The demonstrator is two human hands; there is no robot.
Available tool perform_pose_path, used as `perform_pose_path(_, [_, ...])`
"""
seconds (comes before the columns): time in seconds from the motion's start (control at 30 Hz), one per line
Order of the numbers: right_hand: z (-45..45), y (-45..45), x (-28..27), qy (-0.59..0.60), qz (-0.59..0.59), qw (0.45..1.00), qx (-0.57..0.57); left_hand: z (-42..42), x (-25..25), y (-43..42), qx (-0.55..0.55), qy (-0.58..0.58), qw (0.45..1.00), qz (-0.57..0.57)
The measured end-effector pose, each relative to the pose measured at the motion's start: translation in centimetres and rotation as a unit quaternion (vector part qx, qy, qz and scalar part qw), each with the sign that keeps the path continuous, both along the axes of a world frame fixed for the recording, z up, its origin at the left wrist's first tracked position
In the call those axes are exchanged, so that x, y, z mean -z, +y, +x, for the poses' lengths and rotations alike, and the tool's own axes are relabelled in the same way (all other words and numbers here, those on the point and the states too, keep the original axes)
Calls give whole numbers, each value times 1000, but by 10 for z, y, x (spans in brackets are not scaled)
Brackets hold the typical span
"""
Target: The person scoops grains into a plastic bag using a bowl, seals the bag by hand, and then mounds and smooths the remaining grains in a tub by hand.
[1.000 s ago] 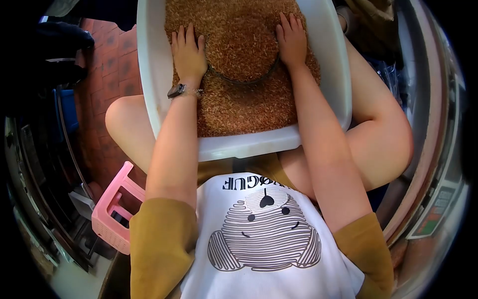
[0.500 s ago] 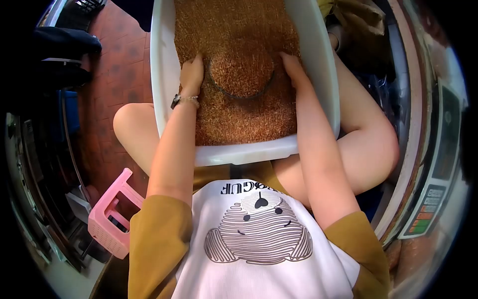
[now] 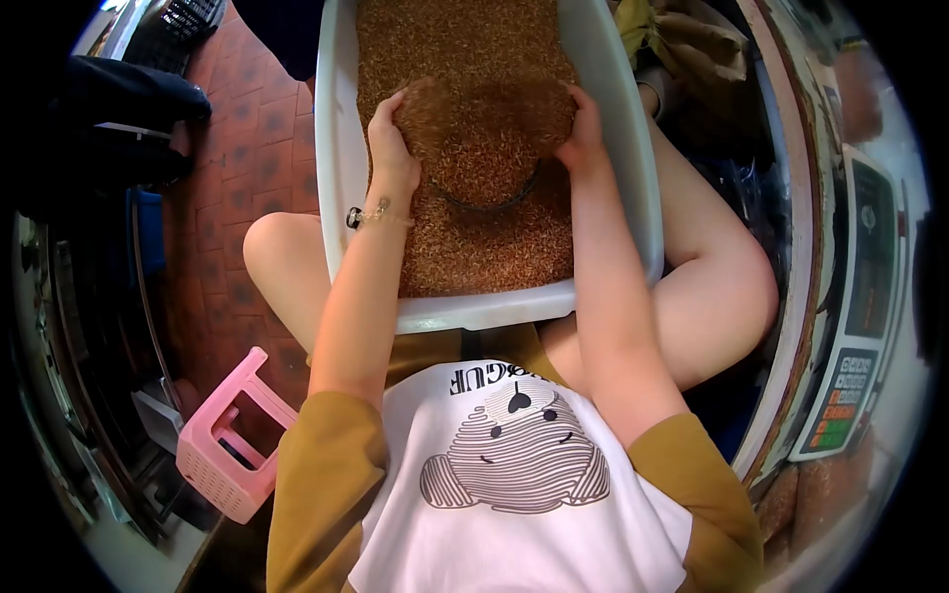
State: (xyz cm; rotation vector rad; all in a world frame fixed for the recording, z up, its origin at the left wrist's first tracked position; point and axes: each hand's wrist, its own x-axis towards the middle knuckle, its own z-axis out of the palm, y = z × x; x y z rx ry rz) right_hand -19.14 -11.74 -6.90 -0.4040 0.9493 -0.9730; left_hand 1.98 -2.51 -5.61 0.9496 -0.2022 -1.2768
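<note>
A white tub [image 3: 643, 198] between my legs holds a deep layer of small brown grain-like pieces [image 3: 484, 262]. My left hand [image 3: 389, 143] is cupped inward on the tub's left side, with a blurred heap of the pieces against its palm. Facing it on the right, my right hand [image 3: 581, 128] is curled around another blurred heap. The curved dark rim of a round object [image 3: 484, 208] shows between and below my hands, with pieces inside it. Its far part is hidden by the pieces.
A pink plastic stool [image 3: 227, 435] stands at the lower left on red floor tiles [image 3: 232, 158]. At the right is a device with a keypad [image 3: 840, 395]. Sacks [image 3: 692, 40] lie beyond the tub's right side. A person's dark-clothed leg [image 3: 138, 89] shows at upper left.
My hands have gone from lying flat and spread on the pieces to curling inward, and now hold heaps of them. The view has shifted, so the tub sits slightly lower.
</note>
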Motion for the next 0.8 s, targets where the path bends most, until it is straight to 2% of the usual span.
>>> perform_pose_path(0.07, [-2,-1,-12,1,-80,990,-114,-3,-16,3,72,-61,993,-70])
perform_pose_path(0.13, [-8,-4,-18,-24,-161,953,-257,-5,-18,5,129,-131,975,-127])
perform_pose_path(0.23, [-4,-1,-26,238,-313,882,-261,5,13,-3,45,-372,921,-106])
perform_pose_path(0.33, [5,6,-8,330,-286,892,-116,10,31,-6,-24,-412,909,-51])
perform_pose_path(0.4, [17,10,11,345,-268,897,-72,1,33,-4,-18,-489,872,-12])
perform_pose_path(0.43, [25,13,12,352,-259,898,-49,-5,34,-3,-13,-526,850,7])
perform_pose_path(0.47, [30,19,14,366,-259,890,-75,-11,35,-2,23,-582,813,-1])
perform_pose_path(0.57, [39,26,17,482,-357,781,-174,-25,36,5,122,-740,659,-58])
perform_pose_path(0.6, [39,28,18,520,-403,726,-200,-28,37,6,119,-737,661,-72])
perform_pose_path(0.7, [45,33,16,551,-446,670,-222,-30,35,8,120,-730,669,-72])
perform_pose_path(0.8, [39,26,29,516,-479,675,-223,-28,37,6,137,-714,684,-60])
